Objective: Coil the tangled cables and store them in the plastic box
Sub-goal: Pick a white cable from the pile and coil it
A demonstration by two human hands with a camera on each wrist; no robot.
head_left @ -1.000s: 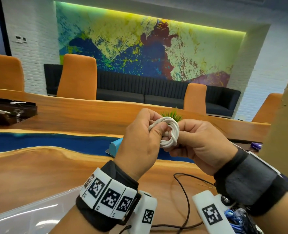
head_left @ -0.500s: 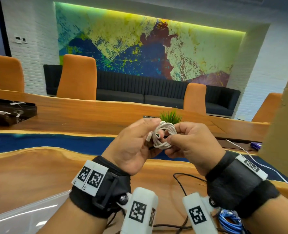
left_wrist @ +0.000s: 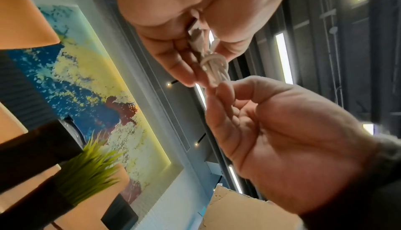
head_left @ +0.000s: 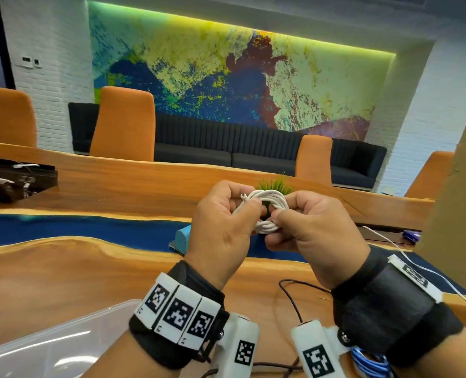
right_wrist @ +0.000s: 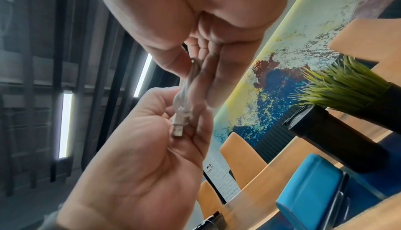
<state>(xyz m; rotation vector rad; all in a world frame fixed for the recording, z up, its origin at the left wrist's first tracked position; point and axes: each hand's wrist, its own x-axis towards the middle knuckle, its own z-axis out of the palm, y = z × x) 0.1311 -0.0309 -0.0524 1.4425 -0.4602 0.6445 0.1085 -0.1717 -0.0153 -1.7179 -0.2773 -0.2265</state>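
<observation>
Above table | both hands (head_left: 221, 236) (head_left: 312, 241) grip white coil (head_left: 267, 211) | plastic box (head_left: 49, 347) contents unclear

The head view is taken from above and behind the wrists, aimed forward and slightly down across the wooden table (head_left: 62, 274), so the far wall mural (head_left: 226, 85) gets caught too. The left wrist view is shot from right under the left hand (left_wrist: 195, 10), very close, tilted up toward ceiling and mural. The right wrist view is mirrored: the right hand (right_wrist: 195, 19) is seen from beneath, looking up and across. The white cable coil (head_left: 267, 211) and both hands are shared by all three views; the green plant (right_wrist: 338, 88) is also picked up in each.
</observation>
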